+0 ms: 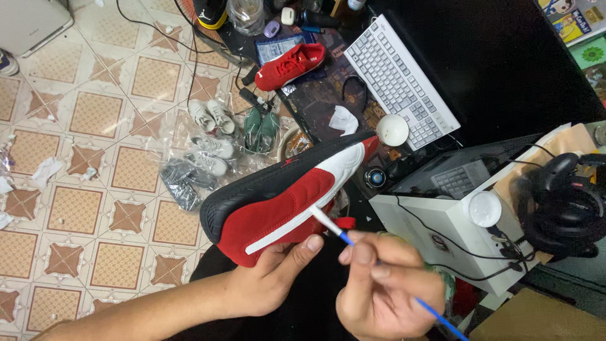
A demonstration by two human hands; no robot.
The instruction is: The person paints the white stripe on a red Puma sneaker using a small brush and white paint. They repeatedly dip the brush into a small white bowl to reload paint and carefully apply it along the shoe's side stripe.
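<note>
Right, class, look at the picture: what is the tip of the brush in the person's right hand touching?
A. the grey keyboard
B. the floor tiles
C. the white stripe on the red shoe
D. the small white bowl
C: the right hand holds a blue-handled brush whose tip rests on the white stripe of the red shoe, which the left hand grips from below.

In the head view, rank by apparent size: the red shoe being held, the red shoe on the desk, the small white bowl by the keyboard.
1. Held red shoe, largest, though nearest the camera.
2. Red shoe on the desk.
3. White bowl, smallest.
</note>
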